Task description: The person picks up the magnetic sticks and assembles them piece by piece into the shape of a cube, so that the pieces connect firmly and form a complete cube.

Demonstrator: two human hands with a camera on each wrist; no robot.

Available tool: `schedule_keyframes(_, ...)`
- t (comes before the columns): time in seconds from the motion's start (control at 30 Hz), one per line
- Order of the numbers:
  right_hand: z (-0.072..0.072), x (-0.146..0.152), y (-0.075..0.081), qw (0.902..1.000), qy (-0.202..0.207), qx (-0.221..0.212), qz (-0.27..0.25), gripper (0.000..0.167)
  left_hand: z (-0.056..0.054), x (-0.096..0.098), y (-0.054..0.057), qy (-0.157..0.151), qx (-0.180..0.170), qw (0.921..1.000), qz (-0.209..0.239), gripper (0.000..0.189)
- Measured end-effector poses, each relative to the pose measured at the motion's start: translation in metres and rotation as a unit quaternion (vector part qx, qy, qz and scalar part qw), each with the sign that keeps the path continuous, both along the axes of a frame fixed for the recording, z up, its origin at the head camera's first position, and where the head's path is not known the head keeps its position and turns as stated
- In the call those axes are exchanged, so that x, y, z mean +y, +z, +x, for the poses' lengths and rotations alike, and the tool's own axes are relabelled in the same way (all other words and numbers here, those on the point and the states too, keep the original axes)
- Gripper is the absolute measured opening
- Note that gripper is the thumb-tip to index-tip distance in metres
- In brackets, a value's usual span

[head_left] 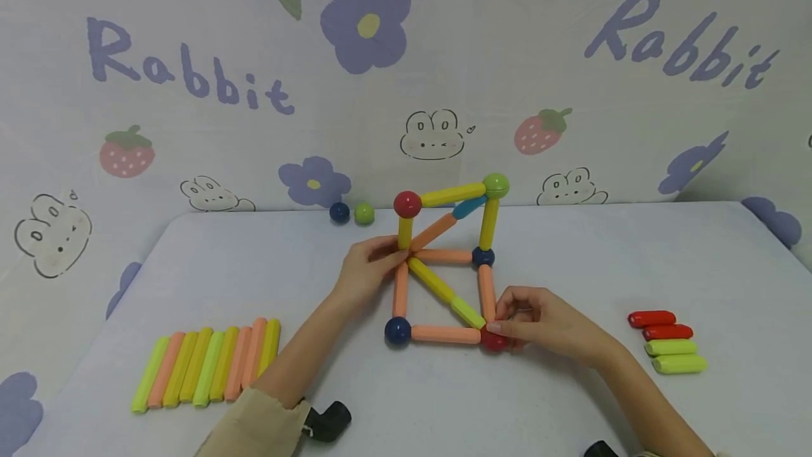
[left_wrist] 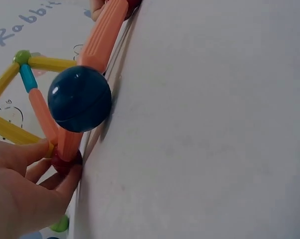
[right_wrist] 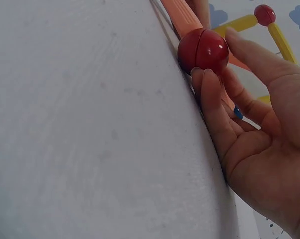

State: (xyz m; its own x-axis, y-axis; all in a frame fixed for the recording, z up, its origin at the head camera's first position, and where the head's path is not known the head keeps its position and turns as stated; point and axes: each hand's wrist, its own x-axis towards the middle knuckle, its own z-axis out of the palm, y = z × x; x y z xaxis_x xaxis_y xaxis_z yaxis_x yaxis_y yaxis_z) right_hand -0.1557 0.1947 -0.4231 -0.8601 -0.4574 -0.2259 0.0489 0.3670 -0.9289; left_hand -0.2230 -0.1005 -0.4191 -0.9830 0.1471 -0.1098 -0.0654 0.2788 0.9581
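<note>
A frame of coloured rods and balls stands mid-table, a square base with an upright part at its back. My left hand (head_left: 364,273) pinches the red ball (left_wrist: 65,163) at the base's back left corner; in the head view the fingers hide that ball. At the front right corner my right hand (head_left: 548,323) holds another red ball (right_wrist: 203,51) between thumb and fingers. A yellow rod (head_left: 431,278) joined to a light green rod (head_left: 468,313) runs diagonally between these corners. Dark blue balls (head_left: 397,331) form the other base corners. On top, a yellow rod (head_left: 452,195) links a red ball (head_left: 407,204) and a green ball (head_left: 496,185).
Left of the frame lies a row of several green, orange and yellow rods (head_left: 206,367). Short red rods (head_left: 667,332) and light green rods (head_left: 679,363) lie at the right. A dark blue ball (head_left: 340,213) and a green ball (head_left: 364,214) sit at the back edge.
</note>
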Motion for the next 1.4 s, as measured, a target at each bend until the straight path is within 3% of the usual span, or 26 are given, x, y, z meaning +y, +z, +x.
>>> schedule_keyframes(0.1,0.000,-0.001,-0.001,0.9997,-0.022,0.010,0.001,0.024,0.009,-0.006,0.004,0.007,0.012,0.9997,-0.021,0.043)
schedule_keyframes(0.27,0.001,-0.003,-0.001,0.9972,-0.071,0.022,0.004,0.030,0.030,-0.029,0.016,0.018,0.001,0.9998,-0.006,0.047)
schedule_keyframes(0.37,0.001,-0.005,-0.003,0.9956,-0.088,0.031,0.001,0.033,0.048,-0.048,0.025,0.030,-0.008,0.9995,-0.003,0.048)
schedule_keyframes(0.53,0.001,-0.008,-0.005,0.9929,-0.110,0.045,-0.006,0.039,0.083,-0.084,0.038,0.064,-0.014,0.9972,-0.036,0.048)
schedule_keyframes(0.8,0.001,-0.012,-0.004,0.9910,-0.130,0.030,-0.012,0.049,0.120,-0.129,0.033,0.089,-0.041,0.9895,-0.106,0.051)
schedule_keyframes(0.93,0.002,-0.012,-0.004,0.9911,-0.129,0.030,-0.016,0.049,0.128,-0.134,0.026,0.093,-0.049,0.9878,-0.115,0.051)
schedule_keyframes(1.2,0.002,-0.012,-0.004,0.9902,-0.137,0.027,-0.011,0.048,0.131,-0.118,0.013,0.054,-0.038,0.9947,-0.079,0.050)
schedule_keyframes(1.4,0.002,-0.013,-0.004,0.9903,-0.137,0.024,-0.010,0.049,0.136,-0.103,0.000,0.046,-0.014,0.9925,-0.113,0.041)
